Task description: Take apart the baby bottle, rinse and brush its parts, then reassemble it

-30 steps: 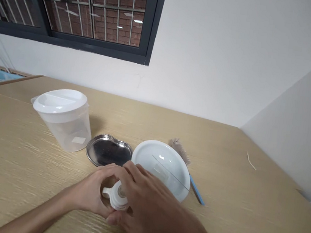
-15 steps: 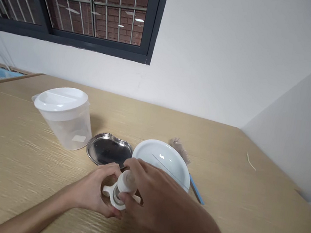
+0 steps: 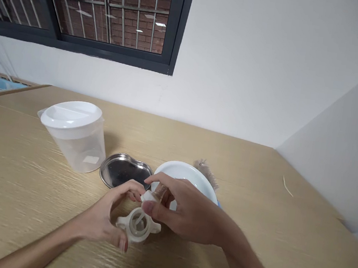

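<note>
A baby bottle (image 3: 132, 237) with two white side handles stands on the table, its round mouth uncovered. My left hand (image 3: 109, 219) curves around its left side, thumb and fingers spread apart, close to the left handle; whether they touch is unclear. Pinched in my right hand (image 3: 188, 212) is the bottle's white screw collar (image 3: 149, 197) with a brownish see-through nipple (image 3: 160, 190), tilted just above the mouth. A thin pale tube (image 3: 140, 217) shows at the opening beneath it.
A kidney-shaped steel tray (image 3: 124, 171) and a white bowl (image 3: 174, 167) lie behind my hands. To the left stands a lidded plastic pitcher (image 3: 77, 151). A grey bristly brush (image 3: 206, 172) sits behind the bowl, and a pale strip (image 3: 287, 186) lies far right.
My right hand has lifted the collar and nipple off the bottle and tipped them, uncovering the mouth. My left hand's fingers have loosened from the bottle.
</note>
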Demonstrator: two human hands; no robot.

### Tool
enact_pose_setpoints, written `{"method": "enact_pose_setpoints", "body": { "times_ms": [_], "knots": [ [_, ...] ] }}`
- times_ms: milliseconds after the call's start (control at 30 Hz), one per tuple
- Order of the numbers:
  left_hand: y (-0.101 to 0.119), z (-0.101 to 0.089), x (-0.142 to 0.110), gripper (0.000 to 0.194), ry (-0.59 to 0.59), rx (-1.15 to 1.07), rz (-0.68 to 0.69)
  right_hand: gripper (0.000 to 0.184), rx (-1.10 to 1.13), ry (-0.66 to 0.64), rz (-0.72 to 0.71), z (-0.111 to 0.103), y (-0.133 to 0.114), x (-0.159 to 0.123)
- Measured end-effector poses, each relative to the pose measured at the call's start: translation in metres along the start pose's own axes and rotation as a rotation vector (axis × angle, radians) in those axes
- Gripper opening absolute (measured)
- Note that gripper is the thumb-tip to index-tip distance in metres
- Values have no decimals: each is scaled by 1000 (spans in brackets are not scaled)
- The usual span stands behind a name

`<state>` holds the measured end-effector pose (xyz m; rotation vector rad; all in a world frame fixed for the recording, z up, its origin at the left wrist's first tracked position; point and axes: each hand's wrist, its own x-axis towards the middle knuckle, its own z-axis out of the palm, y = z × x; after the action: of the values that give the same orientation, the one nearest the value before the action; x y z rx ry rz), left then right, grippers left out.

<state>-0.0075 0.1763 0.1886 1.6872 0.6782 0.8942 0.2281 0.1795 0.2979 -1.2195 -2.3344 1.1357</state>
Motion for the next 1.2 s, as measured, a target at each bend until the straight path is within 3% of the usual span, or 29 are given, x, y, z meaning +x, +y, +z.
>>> {"method": "enact_pose_setpoints", "body": {
  "times_ms": [133, 200, 467, 633, 833, 1200],
  "knots": [
    [6, 3, 1, 41, 71, -38, 15, 35, -4, 26, 11, 3, 0, 1],
    [6, 5, 1, 32, 114, -25, -1, 39, -13, 47, 24, 5, 1, 1],
    [4, 11, 1, 42, 148, -6, -14, 50, 25, 76, 131, 14, 8, 6],
    [6, 19, 2, 39, 179, -41, -14, 53, 28, 80, 111, 18, 9, 7],
    [5, 22, -1, 38, 159, -133, -10, 55, 30, 79, 95, 17, 10, 11],
    [8, 22, -1, 45, 150, -77, -5, 64, 229, 50, 127, 5, 17, 18]
  ]
}}
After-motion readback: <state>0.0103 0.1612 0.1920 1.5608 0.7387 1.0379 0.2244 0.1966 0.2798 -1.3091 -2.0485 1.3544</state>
